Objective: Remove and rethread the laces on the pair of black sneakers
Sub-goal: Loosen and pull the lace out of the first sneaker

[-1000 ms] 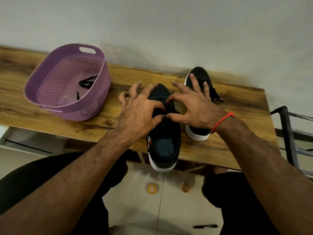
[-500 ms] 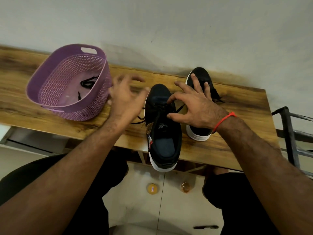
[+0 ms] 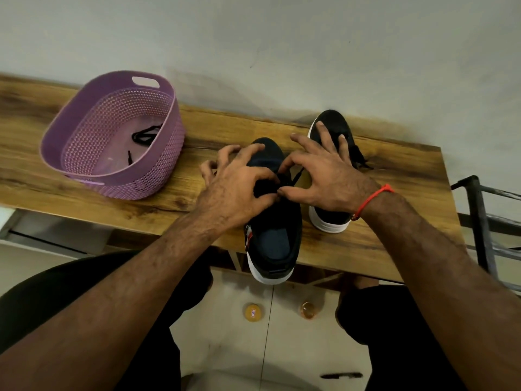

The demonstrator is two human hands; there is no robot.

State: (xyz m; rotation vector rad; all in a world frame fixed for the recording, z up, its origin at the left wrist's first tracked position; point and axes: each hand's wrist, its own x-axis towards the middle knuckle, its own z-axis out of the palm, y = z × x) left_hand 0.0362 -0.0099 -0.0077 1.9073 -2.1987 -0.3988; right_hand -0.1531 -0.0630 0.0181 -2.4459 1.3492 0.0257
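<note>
Two black sneakers with white soles stand on a wooden table. The near sneaker points away from me, its heel over the table's front edge. The far sneaker sits to its right, partly under my right wrist. My left hand and my right hand meet over the near sneaker's eyelets, each pinching the black lace between thumb and forefinger, the other fingers spread. A loose black lace lies inside the purple basket.
The purple perforated basket stands at the table's left, close to the wall. A black metal frame stands off the table's right end. Two small round things and a dark pen lie on the floor below.
My left hand, which had swung left toward the basket pulling lace, has come back onto the near sneaker beside my right hand. The right hand stayed nearly still.
</note>
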